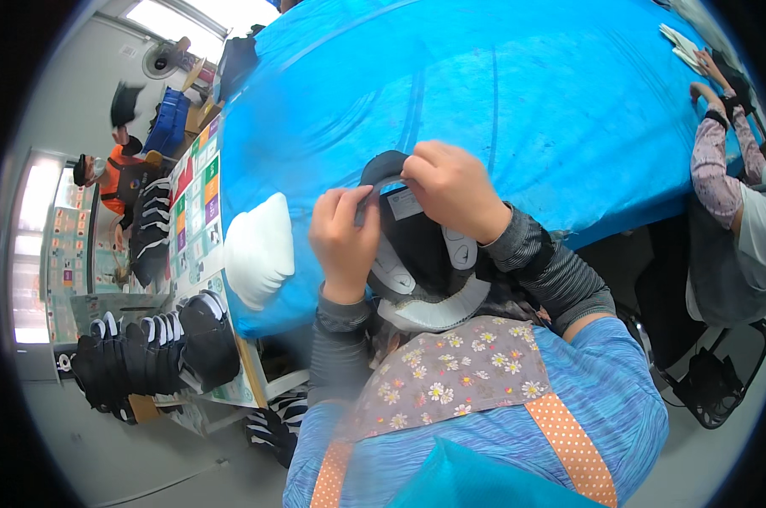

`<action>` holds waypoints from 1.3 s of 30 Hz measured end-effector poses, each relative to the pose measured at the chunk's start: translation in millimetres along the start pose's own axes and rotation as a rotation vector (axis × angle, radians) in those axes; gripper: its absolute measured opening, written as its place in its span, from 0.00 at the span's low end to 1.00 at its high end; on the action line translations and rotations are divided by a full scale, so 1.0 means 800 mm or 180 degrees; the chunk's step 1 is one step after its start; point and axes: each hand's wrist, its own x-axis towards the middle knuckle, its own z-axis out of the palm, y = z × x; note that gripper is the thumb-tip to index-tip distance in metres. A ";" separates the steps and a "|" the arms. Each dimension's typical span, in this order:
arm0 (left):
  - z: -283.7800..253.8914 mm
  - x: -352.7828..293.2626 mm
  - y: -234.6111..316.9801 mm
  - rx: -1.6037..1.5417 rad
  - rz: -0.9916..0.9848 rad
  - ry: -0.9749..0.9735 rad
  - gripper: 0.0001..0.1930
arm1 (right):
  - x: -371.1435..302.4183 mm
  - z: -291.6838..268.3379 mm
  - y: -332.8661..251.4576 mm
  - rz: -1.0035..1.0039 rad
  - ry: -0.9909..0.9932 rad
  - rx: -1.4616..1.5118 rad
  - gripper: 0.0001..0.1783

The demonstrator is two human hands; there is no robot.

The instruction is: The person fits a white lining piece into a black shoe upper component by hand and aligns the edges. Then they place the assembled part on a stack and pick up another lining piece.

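A black sports shoe [417, 271] with grey panels and a white sole rests against my lap at the near edge of a table covered in blue cloth [501, 93]. My left hand [345, 241] grips the shoe's collar on its left side. My right hand [455, 186] pinches the black tongue of the shoe at the top, next to a small white label [406, 203]. Both hands are closed on the shoe. My sleeves are grey and striped, and a flowered apron [450, 372] lies below.
A white padded piece [260, 250] lies on the cloth to the left. Several black-and-white shoes [146, 351] stand on a low side table at the lower left, more [150, 229] behind. A person in orange [116, 182] stands far left; another person's arms [717, 161] reach in at right.
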 end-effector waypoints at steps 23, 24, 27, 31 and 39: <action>-0.006 -0.031 0.004 0.0124 -0.0838 -0.0191 0.09 | -0.043 -0.025 0.006 0.0772 -0.0178 -0.0264 0.08; -0.008 -0.036 0.004 -0.0041 -0.1189 -0.0250 0.10 | -0.043 -0.025 0.004 0.0776 -0.0173 -0.0258 0.08; -0.013 -0.041 0.006 -0.0376 -0.1683 -0.0351 0.10 | -0.043 -0.026 -0.006 0.0795 -0.0253 -0.0467 0.09; -0.016 -0.037 0.027 -0.0393 -0.1929 -0.0493 0.15 | -0.030 -0.026 -0.044 0.0472 -0.0381 -0.0731 0.07; -0.017 -0.034 0.066 -0.1132 -0.1773 0.0361 0.18 | -0.017 -0.030 -0.119 0.0021 -0.0195 -0.1388 0.22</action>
